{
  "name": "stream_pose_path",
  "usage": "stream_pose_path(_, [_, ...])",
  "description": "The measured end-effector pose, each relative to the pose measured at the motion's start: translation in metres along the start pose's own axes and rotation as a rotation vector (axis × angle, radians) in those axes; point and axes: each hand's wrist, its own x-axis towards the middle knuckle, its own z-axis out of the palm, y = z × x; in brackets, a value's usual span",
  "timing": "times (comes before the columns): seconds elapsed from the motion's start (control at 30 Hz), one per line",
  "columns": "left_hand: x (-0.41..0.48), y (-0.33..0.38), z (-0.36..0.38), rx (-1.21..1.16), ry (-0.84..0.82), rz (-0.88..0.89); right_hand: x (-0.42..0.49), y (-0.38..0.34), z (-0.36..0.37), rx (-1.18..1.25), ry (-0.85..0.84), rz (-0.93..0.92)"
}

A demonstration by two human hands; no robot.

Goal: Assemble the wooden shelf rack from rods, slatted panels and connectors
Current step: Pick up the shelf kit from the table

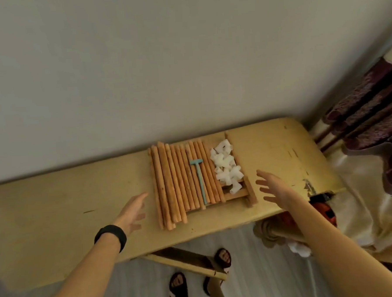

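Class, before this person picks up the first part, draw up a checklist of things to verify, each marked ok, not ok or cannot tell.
1. Left hand and right hand open and empty: ok.
2. Rods grouped between the hands: ok.
3. Connectors piled on the slatted panel: ok.
4. Rods free to lift: not ok, the hammer lies on them.
5. All parts present: cannot tell.
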Motion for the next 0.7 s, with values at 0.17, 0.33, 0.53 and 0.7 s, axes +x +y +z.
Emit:
stream_pose_path(0.17, [0.029,0.017,0.023,-0.143,0.053,-0.076,0.077,-0.031,-0.012,-0.003,-0.188,0.132])
stream_pose_path(0.33, [0.061,0.034,0.043,-0.322,0.044,-0.138,0.130,-0.045,-0.007,0.027,-0.345,0.205])
stream_pose_path(0.53, [0.089,0.031,0.042,-0.304,0.045,-0.173,0.153,-0.038,-0.002,0.033,-0.382,0.216])
stream_pose_path(0.7, [0.099,0.036,0.045,-0.312,0.050,-0.204,0.150,-0.029,0.004,0.083,-0.344,0.180])
